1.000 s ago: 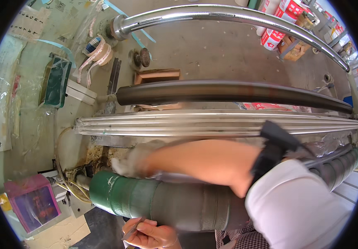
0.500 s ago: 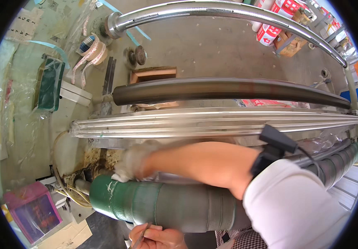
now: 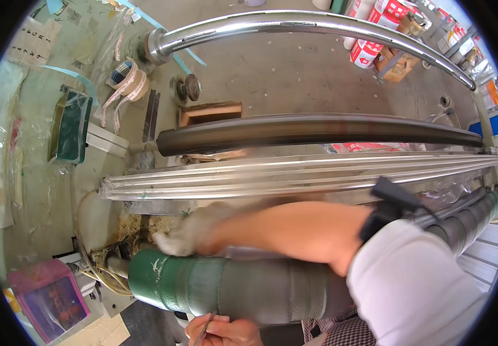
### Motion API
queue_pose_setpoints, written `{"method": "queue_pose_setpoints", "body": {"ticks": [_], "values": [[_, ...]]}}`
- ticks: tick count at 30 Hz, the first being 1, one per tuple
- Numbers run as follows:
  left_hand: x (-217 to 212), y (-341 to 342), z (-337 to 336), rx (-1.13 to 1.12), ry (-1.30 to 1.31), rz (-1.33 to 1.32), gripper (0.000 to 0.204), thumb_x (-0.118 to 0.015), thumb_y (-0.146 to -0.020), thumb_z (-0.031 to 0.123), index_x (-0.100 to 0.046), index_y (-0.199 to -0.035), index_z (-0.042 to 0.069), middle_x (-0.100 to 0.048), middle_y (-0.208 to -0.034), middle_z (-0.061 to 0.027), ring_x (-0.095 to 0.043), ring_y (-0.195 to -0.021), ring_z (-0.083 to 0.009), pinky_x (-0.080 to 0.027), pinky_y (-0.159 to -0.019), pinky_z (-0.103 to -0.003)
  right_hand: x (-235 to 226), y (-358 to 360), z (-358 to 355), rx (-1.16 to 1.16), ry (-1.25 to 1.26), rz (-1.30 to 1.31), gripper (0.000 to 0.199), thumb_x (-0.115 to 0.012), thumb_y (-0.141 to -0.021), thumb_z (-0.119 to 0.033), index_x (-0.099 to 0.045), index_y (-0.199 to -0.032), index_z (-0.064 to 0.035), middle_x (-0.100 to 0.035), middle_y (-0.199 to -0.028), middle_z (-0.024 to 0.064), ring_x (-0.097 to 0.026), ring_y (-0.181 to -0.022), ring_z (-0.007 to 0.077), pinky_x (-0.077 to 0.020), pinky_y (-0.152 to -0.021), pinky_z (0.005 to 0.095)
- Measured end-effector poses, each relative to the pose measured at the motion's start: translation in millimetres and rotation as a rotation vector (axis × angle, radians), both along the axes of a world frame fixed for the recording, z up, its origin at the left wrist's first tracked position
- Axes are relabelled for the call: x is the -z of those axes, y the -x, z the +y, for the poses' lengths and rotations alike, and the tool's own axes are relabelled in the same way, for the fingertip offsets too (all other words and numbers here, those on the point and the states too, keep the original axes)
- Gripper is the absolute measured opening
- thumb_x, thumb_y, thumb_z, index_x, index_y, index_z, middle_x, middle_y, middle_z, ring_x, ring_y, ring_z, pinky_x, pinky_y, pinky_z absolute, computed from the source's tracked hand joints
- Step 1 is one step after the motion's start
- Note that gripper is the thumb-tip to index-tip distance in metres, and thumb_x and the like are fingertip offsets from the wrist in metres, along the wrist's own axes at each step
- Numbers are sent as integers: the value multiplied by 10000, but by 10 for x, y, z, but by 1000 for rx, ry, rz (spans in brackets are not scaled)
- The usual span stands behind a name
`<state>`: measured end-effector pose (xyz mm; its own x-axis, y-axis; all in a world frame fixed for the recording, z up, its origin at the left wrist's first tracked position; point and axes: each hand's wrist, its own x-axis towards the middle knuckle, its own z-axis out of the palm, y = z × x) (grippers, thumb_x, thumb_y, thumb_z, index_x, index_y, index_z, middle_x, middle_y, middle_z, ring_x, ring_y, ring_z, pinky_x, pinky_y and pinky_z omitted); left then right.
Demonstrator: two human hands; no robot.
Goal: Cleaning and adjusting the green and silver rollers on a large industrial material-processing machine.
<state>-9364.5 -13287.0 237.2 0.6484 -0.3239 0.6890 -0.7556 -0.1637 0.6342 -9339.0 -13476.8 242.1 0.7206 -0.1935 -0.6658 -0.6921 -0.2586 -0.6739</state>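
Note:
A long roller [image 3: 254, 288], green at its left end and greyish along the rest, lies across the lower view. My right hand [image 3: 179, 235], in a whitish glove, rests at its upper edge near the green end. Motion smears its fingers, and I cannot see what they hold, if anything. My right arm comes in from the right, with a white sleeve and a black device strapped on. Below the roller, my bare left hand [image 3: 231, 333] is closed around a thin metal tool [image 3: 204, 328]; the tool's lower end runs out of view.
Beyond lie ribbed metal bars [image 3: 295, 173], a dark roller [image 3: 318, 130] and a shiny steel shaft [image 3: 295, 23]. On the left are tape rolls [image 3: 128, 79], a green box [image 3: 71, 128] and a pink-purple box [image 3: 50, 300]. Red-and-white rolls [image 3: 376, 34] stand at the far right.
My gloved right hand has shifted slightly left and down along the green end, its fingers still blurred. My left hand stays below the roller with the thin tool. The whole view has shifted slightly.

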Motion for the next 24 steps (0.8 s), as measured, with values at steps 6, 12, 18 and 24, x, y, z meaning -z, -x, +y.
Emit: {"method": "queue_pose_setpoints", "body": {"ticks": [6, 12, 18, 24], "values": [[36, 32, -42, -9, 31, 91, 161, -411, -948, 149, -431, -863, 15, -375, -650, 12, -315, -541, -63, -232, -500, -198, 183, -265, 19, -6, 95, -263, 607, -217, -903, -570, -549, -1269, -218, -590, -1223, 78, -559, -1124, 263, -390, -991, 408], [-7, -38, 43, -14, -27, 2, 161, -421, -951, 150, -434, -872, 11, -381, -679, -4, -325, -566, -74, -258, -527, -206, 439, 618, 151, -391, 378, -187, 538, -241, -922, -502, -483, -1306, -214, -626, -1129, 157, -599, -1058, 291, -438, -931, 395], [18, 6, -18, 5, 8, -1, 170, -420, -952, 152, -439, -857, 12, -384, -684, -3, -336, -578, -78, -275, -545, -203, 306, -53, 60, -136, 192, -222, 576, -333, -876, -541, -596, -1176, -125, -628, -1113, 164, -621, -999, 307, -458, -883, 410], [35, 32, -8, -20, -11, 35, 165, -412, -948, 140, -449, -879, -6, -403, -694, 1, -322, -561, -67, -253, -515, -200, 157, -260, 38, 375, 34, -163, 622, -319, -863, -584, -660, -1086, -115, -614, -1120, 197, -580, -1053, 358, -391, -972, 411]]}}
